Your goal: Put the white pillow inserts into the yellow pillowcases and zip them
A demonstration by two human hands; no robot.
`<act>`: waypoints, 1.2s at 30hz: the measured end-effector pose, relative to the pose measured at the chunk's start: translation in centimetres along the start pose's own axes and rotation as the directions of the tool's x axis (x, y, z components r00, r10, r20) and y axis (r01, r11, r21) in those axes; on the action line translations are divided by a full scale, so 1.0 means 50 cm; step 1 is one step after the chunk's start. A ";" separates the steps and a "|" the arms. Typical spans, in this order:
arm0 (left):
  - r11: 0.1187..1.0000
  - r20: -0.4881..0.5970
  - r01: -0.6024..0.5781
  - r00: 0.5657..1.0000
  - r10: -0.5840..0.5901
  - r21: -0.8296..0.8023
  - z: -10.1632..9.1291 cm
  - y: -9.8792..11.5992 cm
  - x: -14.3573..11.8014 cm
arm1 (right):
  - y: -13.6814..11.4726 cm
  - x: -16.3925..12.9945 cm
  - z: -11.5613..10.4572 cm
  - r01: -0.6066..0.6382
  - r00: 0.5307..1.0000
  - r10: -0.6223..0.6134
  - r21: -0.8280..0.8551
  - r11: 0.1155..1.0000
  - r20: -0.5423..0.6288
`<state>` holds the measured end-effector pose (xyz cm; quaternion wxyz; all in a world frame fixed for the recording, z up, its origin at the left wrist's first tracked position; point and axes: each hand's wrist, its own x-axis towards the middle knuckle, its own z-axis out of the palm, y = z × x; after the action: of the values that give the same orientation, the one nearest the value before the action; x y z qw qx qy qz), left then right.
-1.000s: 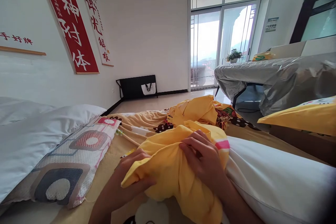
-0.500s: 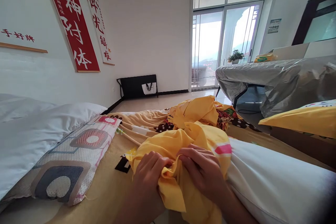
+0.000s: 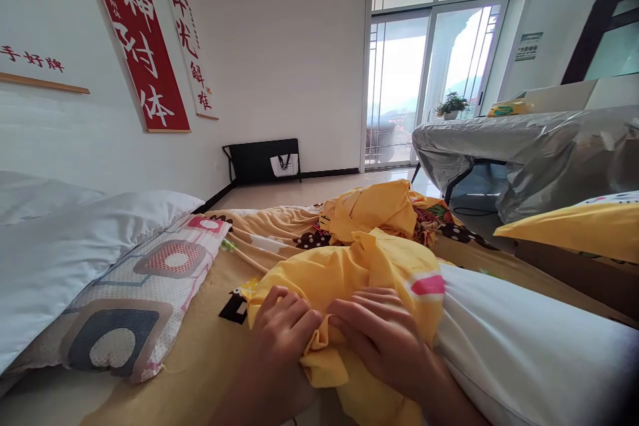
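A yellow pillowcase (image 3: 349, 269) with a pink and white stripe covers the near end of a white pillow (image 3: 524, 339) lying on the bed. My left hand (image 3: 284, 333) grips a bunched fold of the yellow fabric at its lower left. My right hand (image 3: 382, 336) clutches the same fabric just to the right, fingers curled into the cloth. The two hands nearly touch.
A patterned pillow (image 3: 134, 299) and a white pillow (image 3: 60, 246) lie at the left. A crumpled yellow cloth (image 3: 379, 210) sits farther up the bed. A table under grey plastic sheet (image 3: 524, 146) stands at the right, and another yellow pillow (image 3: 574, 226) below it.
My left hand has moved right from under the fabric edge to beside my right hand. The bunched pillowcase has been drawn a little further over the white pillow.
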<state>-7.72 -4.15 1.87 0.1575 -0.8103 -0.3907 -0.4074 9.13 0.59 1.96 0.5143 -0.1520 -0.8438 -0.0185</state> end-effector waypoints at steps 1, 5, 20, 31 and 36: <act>1.000 0.004 -0.002 1.000 0.002 0.015 -0.005 -0.001 0.000 | 0.002 0.000 -0.001 -0.009 1.000 0.009 -0.019 1.000 -0.005; 0.999 0.042 -0.024 0.999 0.023 0.030 -0.027 -0.005 0.000 | 0.007 0.006 -0.013 -0.016 1.000 0.016 -0.096 0.995 0.002; 0.988 0.064 0.084 0.995 -0.076 -0.132 0.016 0.008 -0.002 | 0.014 0.014 -0.032 0.007 0.997 -0.005 -0.020 1.000 0.077; 0.904 -0.227 -0.079 0.955 0.189 0.420 0.017 -0.001 -0.035 | 0.008 0.007 -0.036 0.001 0.986 -0.005 0.026 1.000 0.168; 0.898 -0.224 -0.040 0.963 0.152 0.437 0.023 0.022 -0.036 | 0.007 0.005 -0.037 0.026 0.977 -0.027 0.005 1.000 0.210</act>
<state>-6.91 -5.13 -0.19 0.4003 -0.7157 -0.4065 -0.4029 10.72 0.62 3.01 0.4220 -0.1412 -0.8955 -0.0083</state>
